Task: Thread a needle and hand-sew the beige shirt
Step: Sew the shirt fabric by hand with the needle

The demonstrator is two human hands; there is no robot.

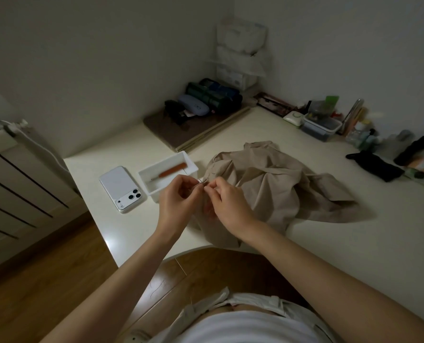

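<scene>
Head | my left hand (178, 195) pinches needle (200, 183); right hand (228, 201) pinched beside, contents unclear | risk: dim light, eye missed

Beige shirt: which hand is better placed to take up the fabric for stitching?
Right, probably. Both hands pinch at the needle, but the right hand hangs over the beige shirt, while the left hand sits over the white tray.
</scene>
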